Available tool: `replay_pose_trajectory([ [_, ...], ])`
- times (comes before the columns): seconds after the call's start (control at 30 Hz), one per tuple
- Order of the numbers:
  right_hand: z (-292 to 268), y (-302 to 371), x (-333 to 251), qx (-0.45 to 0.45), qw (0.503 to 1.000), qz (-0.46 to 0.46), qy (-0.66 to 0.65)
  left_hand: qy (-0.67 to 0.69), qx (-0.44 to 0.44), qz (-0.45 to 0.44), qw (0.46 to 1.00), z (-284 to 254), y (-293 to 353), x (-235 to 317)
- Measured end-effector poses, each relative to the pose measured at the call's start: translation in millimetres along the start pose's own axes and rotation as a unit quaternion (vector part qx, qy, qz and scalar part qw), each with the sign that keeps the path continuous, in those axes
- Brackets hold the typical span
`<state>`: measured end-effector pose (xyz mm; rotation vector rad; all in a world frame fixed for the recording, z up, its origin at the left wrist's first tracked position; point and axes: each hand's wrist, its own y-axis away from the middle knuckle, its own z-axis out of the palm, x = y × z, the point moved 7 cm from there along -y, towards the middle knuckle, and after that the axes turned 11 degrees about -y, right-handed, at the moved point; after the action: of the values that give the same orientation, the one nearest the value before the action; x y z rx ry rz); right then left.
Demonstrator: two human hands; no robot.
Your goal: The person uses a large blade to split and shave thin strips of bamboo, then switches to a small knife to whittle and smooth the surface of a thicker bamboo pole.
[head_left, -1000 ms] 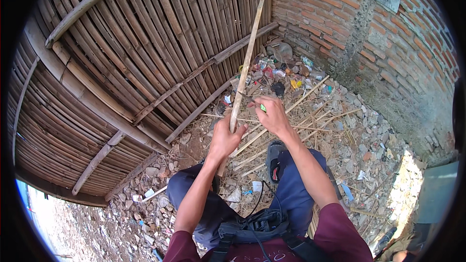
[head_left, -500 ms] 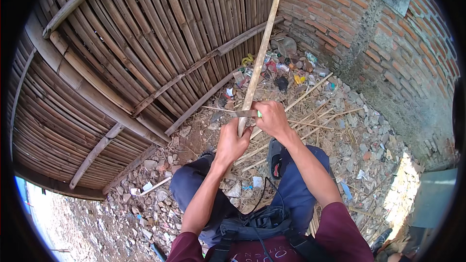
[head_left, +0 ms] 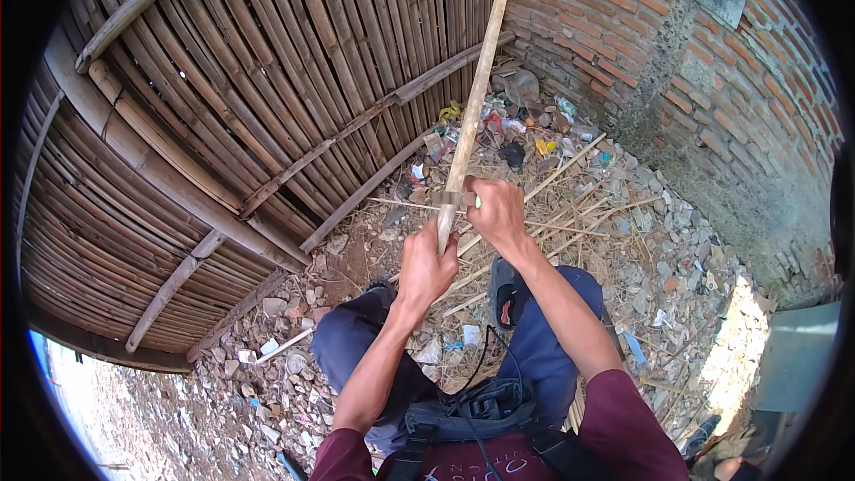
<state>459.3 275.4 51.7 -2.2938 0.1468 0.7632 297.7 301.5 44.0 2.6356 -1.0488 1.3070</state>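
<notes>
Across bamboo strip (head_left: 471, 116), knife (head_left: 452, 199) now level, earlier slanted

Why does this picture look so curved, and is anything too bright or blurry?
Head view: the fisheye bends the brick wall, corners black; head view: lower-left ground glares nearly white; head view: the right hand's knife blade looks slightly smeared.

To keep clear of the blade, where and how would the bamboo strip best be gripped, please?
Probably grip the bamboo strip by its lower end, from the near left: it is narrow, slants away, and the blade crosses farther up.
</notes>
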Motion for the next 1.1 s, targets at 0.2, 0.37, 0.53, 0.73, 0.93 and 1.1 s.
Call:
replay_pose_trajectory([
  [0.2,-11,-9,18,0.081,0.997,-0.004,0.002,0.002,-0.022,-0.015,1.000,1,4,-2],
  [0.37,-16,-12,8,0.045,0.999,-0.012,-0.018,-0.007,-0.017,-0.008,1.000,3,5,-8],
  [0.53,-20,-12,11,0.015,0.999,-0.031,-0.021,-0.014,-0.036,0.013,0.999,6,8,-4],
  [0.73,-26,-11,9,0.016,0.997,-0.076,0.020,-0.050,-0.041,0.030,0.997,3,12,-2],
  [0.93,-31,-11,4,0.090,0.992,-0.091,0.021,-0.050,-0.036,0.036,0.997,2,15,8],
  [1.1,-31,-14,-3,0.126,0.986,-0.107,0.010,-0.039,-0.022,0.043,0.998,-4,14,12],
])
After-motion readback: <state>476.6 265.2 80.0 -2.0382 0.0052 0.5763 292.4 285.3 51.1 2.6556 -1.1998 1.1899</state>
